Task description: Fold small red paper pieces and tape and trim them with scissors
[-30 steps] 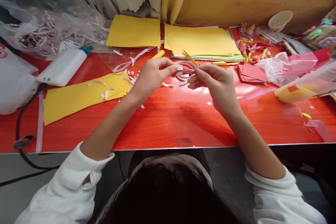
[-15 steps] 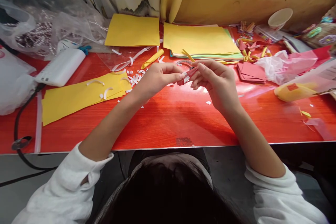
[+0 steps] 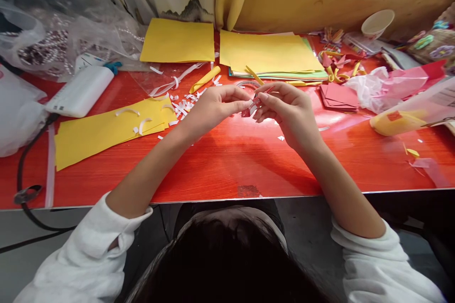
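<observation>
Over the middle of the red table (image 3: pixel 227 165), my left hand (image 3: pixel 216 106) pinches a small red paper piece (image 3: pixel 246 112) between thumb and fingers. My right hand (image 3: pixel 289 109) meets it from the other side, thumb and forefinger closed on a thin reddish item at the same piece; its exact shape is too small to tell. Behind the hands lies a clear curved item (image 3: pixel 247 84), partly hidden. A thin yellow strip (image 3: pixel 254 75) sticks up just beyond my right fingers. White paper scraps (image 3: pixel 183 107) are scattered beside my left hand.
Yellow sheets (image 3: pixel 177 40) and a stack of coloured paper (image 3: pixel 268 52) lie at the back. Yellow strips (image 3: pixel 106 132) and a white device (image 3: pixel 81 92) are on the left. Red squares (image 3: pixel 339 97), pink plastic (image 3: pixel 405 83) and a paper cup (image 3: pixel 377 24) stand to the right.
My right fingers have shifted slightly at the small red piece, and the thin item between them has turned. The whole view has moved a little.
</observation>
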A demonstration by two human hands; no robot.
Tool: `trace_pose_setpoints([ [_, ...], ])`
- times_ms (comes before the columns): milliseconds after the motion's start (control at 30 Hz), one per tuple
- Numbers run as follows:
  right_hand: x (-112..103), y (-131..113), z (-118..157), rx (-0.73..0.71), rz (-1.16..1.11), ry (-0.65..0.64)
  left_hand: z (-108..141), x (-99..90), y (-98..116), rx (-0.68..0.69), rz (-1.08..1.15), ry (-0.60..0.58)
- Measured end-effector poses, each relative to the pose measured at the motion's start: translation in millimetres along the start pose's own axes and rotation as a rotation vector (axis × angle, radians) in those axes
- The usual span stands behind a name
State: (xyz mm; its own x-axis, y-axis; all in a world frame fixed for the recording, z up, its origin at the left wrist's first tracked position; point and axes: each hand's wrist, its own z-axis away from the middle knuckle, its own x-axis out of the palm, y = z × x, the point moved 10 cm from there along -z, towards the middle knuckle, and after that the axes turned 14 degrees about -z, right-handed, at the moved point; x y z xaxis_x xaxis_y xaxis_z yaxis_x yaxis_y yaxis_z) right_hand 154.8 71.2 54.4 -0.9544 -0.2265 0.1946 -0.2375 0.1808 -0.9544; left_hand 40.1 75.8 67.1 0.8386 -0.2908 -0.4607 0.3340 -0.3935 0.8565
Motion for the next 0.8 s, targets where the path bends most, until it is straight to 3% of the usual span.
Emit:
trace_pose_setpoints([
  [200, 1, 3, -1, 0.035, -0.048, -0.003, -1, -13.1, -5, -0.024, -0.016, 0.121],
  [367, -5, 1, -2, 0.017, -0.126, 0.049, 0, -9.1, -5, -0.050, 0.017, 0.080],
  [800, 16, 14, 0, 0.137, -0.230, -0.078, 3, -27.5, -1, -0.059, -0.021, 0.194],
])
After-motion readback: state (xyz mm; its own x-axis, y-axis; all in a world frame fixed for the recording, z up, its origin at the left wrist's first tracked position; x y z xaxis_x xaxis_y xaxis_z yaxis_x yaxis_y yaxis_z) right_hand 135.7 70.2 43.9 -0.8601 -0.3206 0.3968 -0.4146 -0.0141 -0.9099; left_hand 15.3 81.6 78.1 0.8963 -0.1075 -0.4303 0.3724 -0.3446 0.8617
